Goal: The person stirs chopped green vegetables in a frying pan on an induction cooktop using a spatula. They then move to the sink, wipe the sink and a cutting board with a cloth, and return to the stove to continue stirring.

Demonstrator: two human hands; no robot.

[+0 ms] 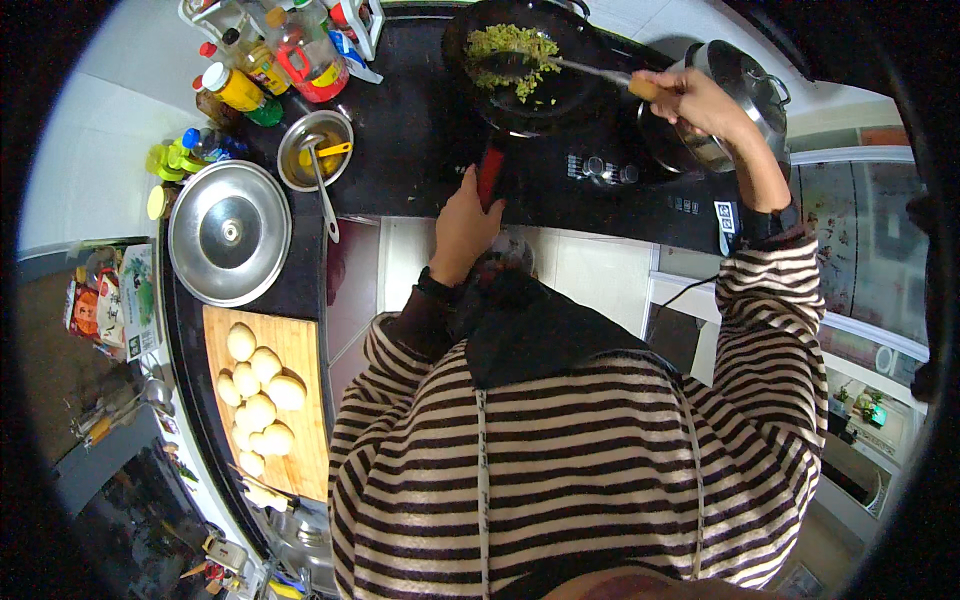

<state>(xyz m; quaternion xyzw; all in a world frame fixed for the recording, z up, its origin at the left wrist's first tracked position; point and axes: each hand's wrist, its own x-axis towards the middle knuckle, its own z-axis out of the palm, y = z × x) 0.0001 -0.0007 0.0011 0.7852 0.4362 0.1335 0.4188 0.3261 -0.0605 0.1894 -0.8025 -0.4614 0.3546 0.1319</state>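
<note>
Gripping the red handle and spatula at the wok

Through my remote head view I see both hands occupied at the wok, which sits on the far part of the black tabletop. I have the left hand on the body side of the wok, grasping the end of its red handle, forefinger along the left, thumb on the right. I have the right hand just right of the wok, clenched round the wooden grip of the spatula. The metal shaft crosses the wok's right side, and its tip reaches the chopped yellow-green food. That food lies heaped in the left and middle of the wok, with crumbs scattered around it.

Right of the wok stands a steel pot; the right hand overlaps it in my view, and I cannot tell whether they touch. Left of the wok I see a cluster of bottles and, closer to the body, a steel bowl holding a pale-handled utensil and a yellow-handled one. Farther left of the wok, a round steel lid lies knob up. Farthest from the wok, a wooden board carries what look like pale-yellow potatoes, several touching.
</note>
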